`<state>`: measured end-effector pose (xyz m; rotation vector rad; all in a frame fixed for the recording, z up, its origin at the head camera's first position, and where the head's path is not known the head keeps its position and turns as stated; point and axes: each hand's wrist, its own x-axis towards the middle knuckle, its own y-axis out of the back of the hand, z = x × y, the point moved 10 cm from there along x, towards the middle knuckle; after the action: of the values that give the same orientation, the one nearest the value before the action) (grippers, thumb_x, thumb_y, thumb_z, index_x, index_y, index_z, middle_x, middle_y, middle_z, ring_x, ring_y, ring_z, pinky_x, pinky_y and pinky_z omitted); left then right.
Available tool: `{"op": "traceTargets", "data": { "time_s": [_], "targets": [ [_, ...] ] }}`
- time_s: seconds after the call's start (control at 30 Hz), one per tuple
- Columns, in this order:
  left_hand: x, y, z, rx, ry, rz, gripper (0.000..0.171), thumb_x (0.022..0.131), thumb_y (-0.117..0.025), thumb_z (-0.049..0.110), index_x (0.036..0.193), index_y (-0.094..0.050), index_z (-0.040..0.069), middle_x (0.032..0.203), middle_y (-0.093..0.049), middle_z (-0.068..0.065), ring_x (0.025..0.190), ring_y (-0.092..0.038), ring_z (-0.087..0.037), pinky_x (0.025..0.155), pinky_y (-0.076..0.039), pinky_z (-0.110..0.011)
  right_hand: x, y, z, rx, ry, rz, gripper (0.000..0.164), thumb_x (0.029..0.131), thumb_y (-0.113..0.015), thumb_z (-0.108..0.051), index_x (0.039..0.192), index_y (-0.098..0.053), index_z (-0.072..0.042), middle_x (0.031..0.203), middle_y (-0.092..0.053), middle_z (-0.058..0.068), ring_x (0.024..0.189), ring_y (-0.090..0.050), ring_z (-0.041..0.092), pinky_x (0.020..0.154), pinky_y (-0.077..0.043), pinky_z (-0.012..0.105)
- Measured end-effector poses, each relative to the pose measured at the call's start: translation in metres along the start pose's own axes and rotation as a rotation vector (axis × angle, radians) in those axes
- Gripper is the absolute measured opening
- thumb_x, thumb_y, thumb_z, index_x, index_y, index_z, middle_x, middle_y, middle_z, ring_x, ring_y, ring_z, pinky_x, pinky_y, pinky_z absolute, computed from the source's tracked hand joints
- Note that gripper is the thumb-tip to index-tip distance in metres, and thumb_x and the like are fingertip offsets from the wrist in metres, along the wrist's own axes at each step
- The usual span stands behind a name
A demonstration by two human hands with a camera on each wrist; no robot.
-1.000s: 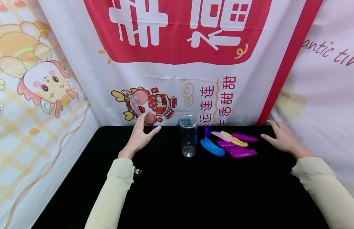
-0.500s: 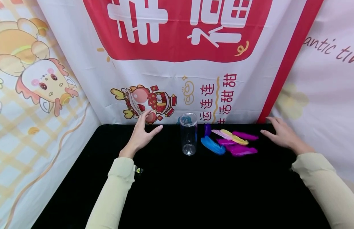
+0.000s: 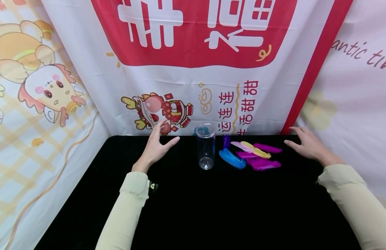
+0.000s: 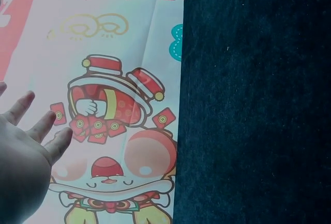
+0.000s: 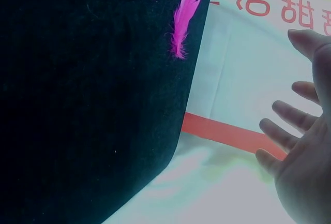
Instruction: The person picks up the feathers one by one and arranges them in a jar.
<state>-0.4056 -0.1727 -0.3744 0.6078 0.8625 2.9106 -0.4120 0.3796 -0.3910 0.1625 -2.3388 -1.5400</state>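
A clear, lidless cylindrical jar (image 3: 206, 147) stands upright near the back edge of the black table. Just right of it lies a loose pile of feathers: a blue feather (image 3: 232, 159), a yellow feather (image 3: 256, 150), a pale pink feather (image 3: 241, 146), a dark purple feather (image 3: 226, 141) and several magenta feathers (image 3: 264, 164). My left hand (image 3: 153, 149) is left of the jar, thumb spread from the fingers, touching neither jar nor feathers. Right of the pile, my right hand (image 3: 309, 147) holds nothing, its fingers spread in the right wrist view. A magenta feather (image 5: 185, 19) shows there too.
The black tabletop (image 3: 230, 208) stretches forward from the jar and feathers. A white and red printed cloth (image 3: 186, 76) hangs right behind its back edge. Patterned cloth (image 3: 30, 146) borders the left side, and a pale cloth (image 3: 361, 104) the right.
My left hand has drifted slightly right, toward the jar. My right hand stays nearly still. Jar and feathers keep their places on the table; the head view has tilted a little.
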Motion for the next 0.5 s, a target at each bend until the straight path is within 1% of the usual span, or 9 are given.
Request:
{"op": "traceTargets", "data": {
  "time_s": [0.1,0.2,0.37,0.43,0.5],
  "targets": [
    [0.0,-0.001,0.003,-0.009,-0.006,-0.001,0.085,0.088,-0.072,0.062,0.157,-0.028,0.042,0.158,-0.036,-0.002,0.144,-0.039,-0.021,0.117,-0.033,-0.055,0.001,0.0,0.001,0.026,-0.01,-0.002,0.069,0.102,-0.063,-0.034,0.146,-0.039,0.012,0.14,-0.041,0.038,0.13,-0.038,0.053,0.104,-0.032,0.066],
    [0.0,-0.003,0.005,-0.014,-0.004,-0.006,0.084,0.088,-0.073,0.061,0.157,-0.028,0.042,0.159,-0.036,0.0,0.145,-0.039,-0.023,0.117,-0.032,-0.055,0.002,-0.001,0.002,0.044,-0.003,0.012,0.064,0.102,-0.064,-0.031,0.143,-0.042,0.012,0.137,-0.045,0.038,0.126,-0.043,0.053,0.101,-0.034,0.066],
    [0.001,-0.01,0.008,-0.039,-0.01,-0.031,0.087,0.09,-0.073,0.057,0.16,-0.027,0.032,0.161,-0.035,0.001,0.147,-0.037,-0.025,0.119,-0.032,-0.049,0.005,-0.002,0.004,0.071,-0.005,0.027,0.056,0.101,-0.065,-0.028,0.14,-0.049,0.009,0.131,-0.053,0.036,0.118,-0.052,0.051,0.096,-0.04,0.064],
    [0.001,-0.012,0.01,-0.049,-0.015,-0.042,0.087,0.091,-0.072,0.056,0.161,-0.026,0.031,0.162,-0.035,0.0,0.147,-0.037,-0.024,0.12,-0.032,-0.048,0.006,-0.004,0.005,0.088,-0.02,0.019,0.055,0.102,-0.064,-0.029,0.14,-0.049,0.008,0.131,-0.054,0.035,0.119,-0.053,0.051,0.096,-0.041,0.064],
    [0.002,-0.014,0.013,-0.06,-0.02,-0.05,0.086,0.091,-0.072,0.055,0.16,-0.026,0.032,0.162,-0.035,-0.002,0.147,-0.036,-0.023,0.12,-0.032,-0.048,0.008,-0.005,0.006,0.104,-0.037,0.004,0.056,0.102,-0.063,-0.031,0.141,-0.048,0.007,0.132,-0.053,0.035,0.121,-0.052,0.051,0.097,-0.041,0.064]
  ]
}}
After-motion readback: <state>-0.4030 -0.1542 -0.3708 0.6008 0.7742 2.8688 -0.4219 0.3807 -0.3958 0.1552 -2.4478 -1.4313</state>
